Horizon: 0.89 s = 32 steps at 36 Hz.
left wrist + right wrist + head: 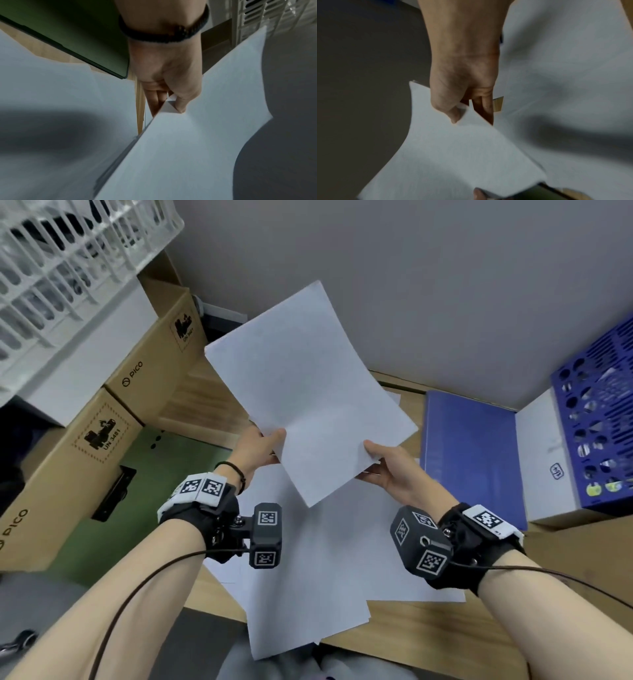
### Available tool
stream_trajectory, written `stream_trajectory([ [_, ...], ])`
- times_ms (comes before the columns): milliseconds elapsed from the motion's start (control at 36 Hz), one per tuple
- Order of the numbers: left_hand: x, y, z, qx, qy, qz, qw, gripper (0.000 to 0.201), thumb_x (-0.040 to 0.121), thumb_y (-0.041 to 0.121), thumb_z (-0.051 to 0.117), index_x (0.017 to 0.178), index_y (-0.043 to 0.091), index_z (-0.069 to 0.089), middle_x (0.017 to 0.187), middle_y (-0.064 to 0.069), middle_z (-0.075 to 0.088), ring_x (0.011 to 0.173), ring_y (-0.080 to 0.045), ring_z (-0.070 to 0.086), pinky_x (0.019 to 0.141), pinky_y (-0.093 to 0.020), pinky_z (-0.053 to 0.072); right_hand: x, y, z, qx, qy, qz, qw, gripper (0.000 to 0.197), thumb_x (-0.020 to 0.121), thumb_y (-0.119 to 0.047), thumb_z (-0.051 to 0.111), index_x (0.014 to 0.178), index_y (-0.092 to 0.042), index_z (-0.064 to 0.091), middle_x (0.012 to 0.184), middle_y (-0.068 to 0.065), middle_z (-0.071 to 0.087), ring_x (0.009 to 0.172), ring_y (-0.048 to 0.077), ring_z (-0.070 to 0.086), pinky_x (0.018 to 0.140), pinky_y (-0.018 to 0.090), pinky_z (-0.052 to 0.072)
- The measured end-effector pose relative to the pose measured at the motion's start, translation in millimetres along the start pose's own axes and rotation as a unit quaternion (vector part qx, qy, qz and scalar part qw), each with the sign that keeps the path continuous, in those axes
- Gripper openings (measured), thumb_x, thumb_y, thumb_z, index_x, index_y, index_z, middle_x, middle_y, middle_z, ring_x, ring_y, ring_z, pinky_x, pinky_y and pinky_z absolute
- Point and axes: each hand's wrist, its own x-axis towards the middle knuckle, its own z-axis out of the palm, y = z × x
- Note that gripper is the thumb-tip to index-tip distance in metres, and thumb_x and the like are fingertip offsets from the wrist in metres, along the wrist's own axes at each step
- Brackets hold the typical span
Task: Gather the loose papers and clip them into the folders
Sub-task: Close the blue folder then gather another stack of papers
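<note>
A thin stack of white paper [308, 392] is lifted above the desk, tilted up toward the wall. My left hand [263, 448] pinches its left edge, thumb on top and fingers beneath, as the left wrist view shows [178, 102]. My right hand [383, 460] pinches the lower right edge the same way [458, 113]. More loose white sheets [318, 570] lie spread on the desk under my wrists. A green folder [144, 474] lies open at the left with a black clip [114, 494]. A blue folder [472, 453] lies flat at the right.
Cardboard PICO boxes [85, 422] stand along the left, a white plastic basket [68, 261] on top. A blue perforated crate [603, 419] and a white box [544, 460] sit at the right. The wooden desk [428, 631] ends near my body; a grey wall rises behind.
</note>
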Motion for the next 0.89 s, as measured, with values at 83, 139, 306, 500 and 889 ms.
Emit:
stream_trajectory([
  [83,1.5,-6.0,-22.1,0.026,-0.005,-0.015,1.0,0.023,0.097,0.015,0.053,0.119,0.012,0.059,0.105,-0.002,0.069,0.095,-0.019,0.067,0.069,-0.025,0.059,0.3,-1.4,-3.7,0.001,-0.009,0.005,1.0,0.017,0.096,-0.015,0.051,0.112,-0.017,0.058,0.106,0.006,0.067,0.094,0.023,0.065,0.085,0.041,0.056],
  [139,-0.1,-13.5,-40.5,0.045,-0.03,-0.03,0.998,0.026,0.097,0.016,0.054,0.122,0.014,0.059,0.109,-0.002,0.069,0.097,-0.019,0.067,0.07,-0.025,0.059,1.7,-3.0,-5.5,-0.007,-0.017,0.015,1.0,0.016,0.097,-0.021,0.048,0.105,-0.019,0.062,0.105,0.005,0.064,0.094,0.02,0.061,0.085,0.036,0.052],
  [306,-4.6,-34.1,-83.7,0.088,-0.091,-0.071,0.989,0.028,0.096,0.021,0.057,0.123,0.016,0.06,0.114,-0.001,0.07,0.102,-0.022,0.068,0.077,-0.031,0.057,10.9,1.6,10.0,-0.142,-0.107,0.068,0.982,0.038,0.085,-0.043,0.062,0.116,-0.021,0.066,0.107,0.0,0.07,0.086,0.016,0.068,0.075,0.027,0.055],
  [500,10.1,-5.8,-86.8,0.165,-0.107,0.009,0.98,0.03,0.096,0.024,0.056,0.123,0.011,0.062,0.115,-0.007,0.069,0.101,-0.018,0.067,0.086,-0.034,0.057,26.2,0.4,52.6,-0.152,-0.023,-0.051,0.987,0.018,0.096,-0.017,0.054,0.111,-0.013,0.062,0.104,0.005,0.07,0.09,0.018,0.068,0.071,0.023,0.056],
  [889,29.2,-1.3,-75.6,0.096,-0.131,0.044,0.986,0.03,0.087,0.005,0.066,0.113,0.018,0.061,0.107,0.008,0.068,0.093,0.0,0.064,0.077,-0.015,0.048,20.7,12.7,51.9,-0.196,0.014,-0.075,0.978,0.029,0.091,-0.014,0.061,0.111,-0.035,0.058,0.123,-0.003,0.064,0.117,0.016,0.057,0.104,0.039,0.043],
])
